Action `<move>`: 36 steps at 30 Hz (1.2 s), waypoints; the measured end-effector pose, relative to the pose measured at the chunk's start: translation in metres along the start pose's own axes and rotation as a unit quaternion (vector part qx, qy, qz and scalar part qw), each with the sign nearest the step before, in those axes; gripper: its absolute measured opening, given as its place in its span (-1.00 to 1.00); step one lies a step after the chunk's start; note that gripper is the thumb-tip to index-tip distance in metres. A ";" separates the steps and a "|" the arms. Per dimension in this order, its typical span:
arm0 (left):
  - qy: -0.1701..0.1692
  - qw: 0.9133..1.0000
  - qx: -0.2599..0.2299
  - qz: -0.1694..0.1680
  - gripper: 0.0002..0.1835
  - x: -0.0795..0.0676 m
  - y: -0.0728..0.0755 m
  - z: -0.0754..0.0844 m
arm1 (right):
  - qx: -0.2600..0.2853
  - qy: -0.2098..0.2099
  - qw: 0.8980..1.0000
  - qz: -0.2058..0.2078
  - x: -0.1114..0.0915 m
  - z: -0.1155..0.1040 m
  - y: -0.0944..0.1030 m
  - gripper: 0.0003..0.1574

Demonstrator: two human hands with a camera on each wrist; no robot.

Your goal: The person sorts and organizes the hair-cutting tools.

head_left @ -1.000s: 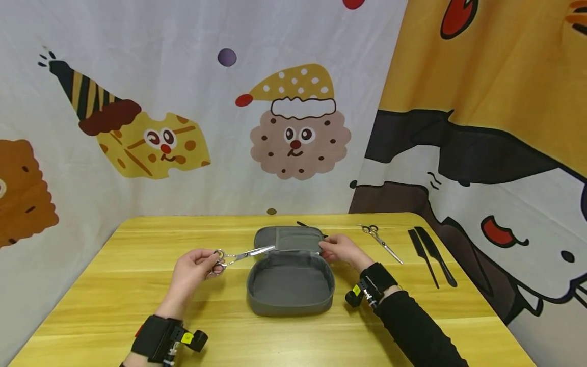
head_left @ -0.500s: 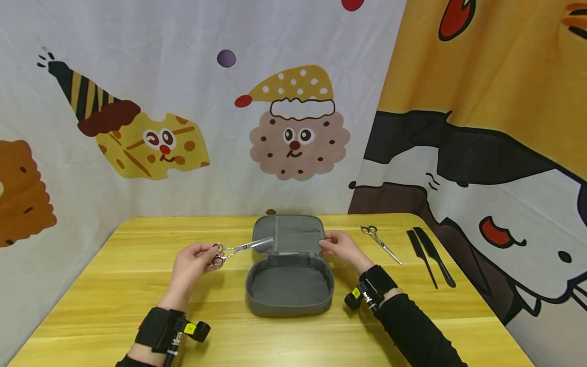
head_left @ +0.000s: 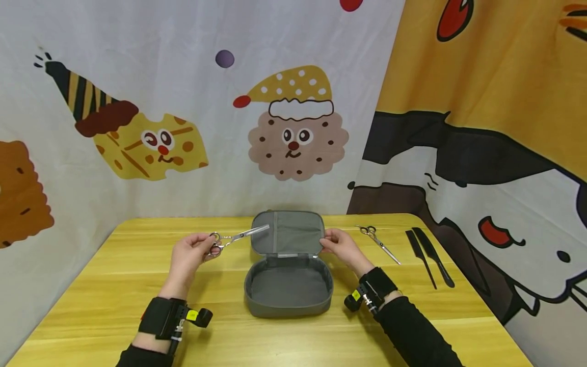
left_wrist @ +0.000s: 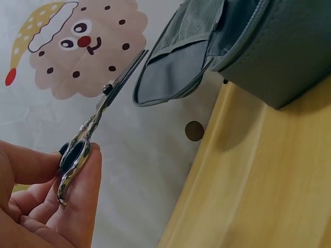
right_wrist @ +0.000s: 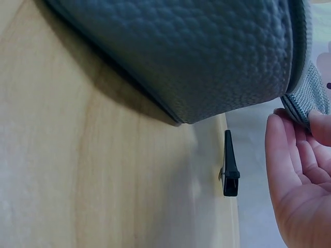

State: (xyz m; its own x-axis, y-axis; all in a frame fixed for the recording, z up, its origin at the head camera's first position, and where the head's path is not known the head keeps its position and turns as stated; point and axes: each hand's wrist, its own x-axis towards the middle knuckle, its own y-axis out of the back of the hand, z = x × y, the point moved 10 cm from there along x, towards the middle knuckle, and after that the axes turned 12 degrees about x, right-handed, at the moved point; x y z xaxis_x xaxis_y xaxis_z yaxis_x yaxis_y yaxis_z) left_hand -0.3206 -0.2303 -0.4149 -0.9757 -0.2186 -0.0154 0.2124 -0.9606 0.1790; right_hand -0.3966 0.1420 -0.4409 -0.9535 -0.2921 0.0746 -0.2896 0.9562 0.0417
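Silver scissors [left_wrist: 93,123], pinched by the left hand [head_left: 189,256], could snag the mesh pocket [head_left: 300,233] if the right hand [head_left: 343,248], pinching the grey lid [head_left: 262,243], lets it drop.

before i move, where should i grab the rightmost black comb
Probably by the handle, coming from the near side: the rightmost black comb lies slantwise, its slimmer handle end pointing nearer and its broader head farther away.
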 end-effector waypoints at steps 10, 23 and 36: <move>-0.005 1.000 0.014 0.002 -0.65 0.010 0.000 0.004 | 0.010 -0.002 1.000 0.001 0.000 0.003 0.001 -0.71; 0.017 0.999 0.025 -0.026 -0.62 0.026 -0.008 0.010 | 0.004 0.012 1.000 -0.001 -0.003 -0.006 -0.001 -0.68; 0.008 0.999 0.038 -0.039 -0.63 0.040 -0.021 0.012 | 0.011 0.014 1.000 0.005 0.000 -0.001 -0.001 -0.70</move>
State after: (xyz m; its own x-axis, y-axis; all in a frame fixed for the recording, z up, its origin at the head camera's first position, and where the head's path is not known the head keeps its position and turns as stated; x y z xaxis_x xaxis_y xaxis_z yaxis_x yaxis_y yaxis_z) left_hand -0.3645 -0.2172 -0.4077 -0.9878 -0.1479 -0.0479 0.1315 -0.9593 0.2500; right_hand -0.3961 0.1409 -0.4402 -0.9539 -0.2823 0.1019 -0.2818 0.9593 0.0198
